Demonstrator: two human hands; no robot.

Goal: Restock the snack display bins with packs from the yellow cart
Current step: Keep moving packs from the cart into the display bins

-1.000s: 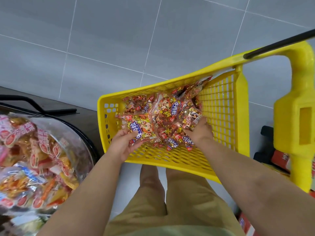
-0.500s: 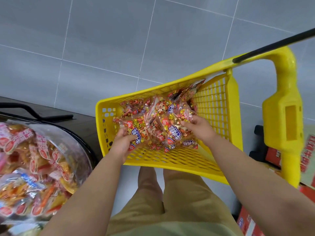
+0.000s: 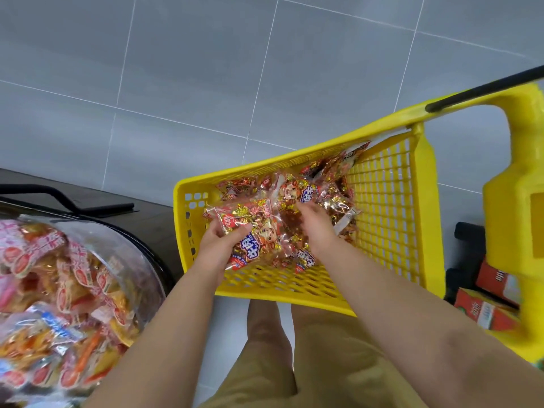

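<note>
Left hand (image 3: 219,245) in the yellow cart (image 3: 391,219) — grip pinching a snack pack (image 3: 250,228); right hand (image 3: 316,223) on the pile (image 3: 338,201) — its grip I cannot tell.

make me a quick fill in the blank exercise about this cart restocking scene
1. The left grip holds a snack pack inside the ____ cart.
2. The display bin full of snacks stands on the person's ____ side.
3. The cart's handle bar is coloured ____.
4. The floor is laid with grey ____.

Missing words: yellow; left; black; tiles
</note>
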